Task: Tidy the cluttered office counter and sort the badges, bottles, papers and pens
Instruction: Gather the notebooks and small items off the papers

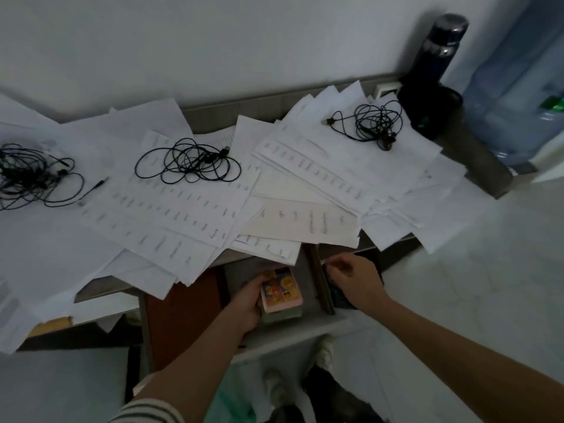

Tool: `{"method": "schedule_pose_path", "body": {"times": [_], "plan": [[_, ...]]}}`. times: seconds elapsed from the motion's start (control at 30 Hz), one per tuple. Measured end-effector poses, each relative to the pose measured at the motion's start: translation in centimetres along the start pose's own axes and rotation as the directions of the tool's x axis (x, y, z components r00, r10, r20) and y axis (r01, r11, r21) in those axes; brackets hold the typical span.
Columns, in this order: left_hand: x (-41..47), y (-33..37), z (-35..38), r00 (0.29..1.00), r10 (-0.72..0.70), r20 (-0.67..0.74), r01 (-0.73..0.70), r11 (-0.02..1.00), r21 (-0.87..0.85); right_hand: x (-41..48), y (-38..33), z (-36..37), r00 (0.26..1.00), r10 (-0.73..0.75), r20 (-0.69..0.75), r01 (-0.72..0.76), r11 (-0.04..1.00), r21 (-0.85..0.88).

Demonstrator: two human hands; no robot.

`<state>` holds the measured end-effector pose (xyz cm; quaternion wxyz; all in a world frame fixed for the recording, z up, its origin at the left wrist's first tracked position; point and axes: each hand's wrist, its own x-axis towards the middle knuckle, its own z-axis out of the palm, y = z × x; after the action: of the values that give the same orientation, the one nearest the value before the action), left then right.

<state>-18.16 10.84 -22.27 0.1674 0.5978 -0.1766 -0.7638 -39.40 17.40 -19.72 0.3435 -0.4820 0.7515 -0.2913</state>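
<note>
The bench [483, 170] is covered almost edge to edge by loose papers [183, 215]. Three cable tangles are spread over them, at the left [27, 175], middle [189, 163] and right [372, 123], with flat strips of paper left between. The far right corner is blocked by a dark flask [433, 71] and a water jug [515, 96]. The open drawer [290, 334] is overhung by sheets at the back. Its middle compartment is filled by a stack of cards [280, 291] gripped by the left hand [247, 303], and is walled off by a divider [320, 282]. Open floor [488, 270] is left on the right.

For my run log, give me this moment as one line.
left hand grips colourful card stack in open drawer | right hand over dark item, grip unclear | papers cover counter
</note>
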Motion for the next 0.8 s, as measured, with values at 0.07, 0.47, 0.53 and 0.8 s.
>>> {"method": "schedule_pose_path", "body": {"times": [0.07,0.47,0.53,0.8], "plan": [[1.1,-0.9,2.2,1.000,0.024,0.018,-0.025,0.997,0.071,-0.9,2.4,0.0,0.992,0.124,0.004,-0.124,0.991,-0.041],[0.7,-3.6,5.7,0.996,0.058,-0.066,-0.030,0.932,0.361,-1.1,5.7,2.3,0.895,0.269,0.356,-0.309,0.949,0.060],[0.7,-3.6,5.8,0.997,0.058,-0.057,-0.033,0.931,0.364,-0.8,5.6,2.3,0.892,0.250,0.377,-0.270,0.963,0.002],[-0.3,-1.7,3.1,0.979,0.140,-0.146,-0.031,0.816,0.578,-0.2,4.5,0.9,0.914,0.213,0.345,-0.159,0.971,-0.177]]}}
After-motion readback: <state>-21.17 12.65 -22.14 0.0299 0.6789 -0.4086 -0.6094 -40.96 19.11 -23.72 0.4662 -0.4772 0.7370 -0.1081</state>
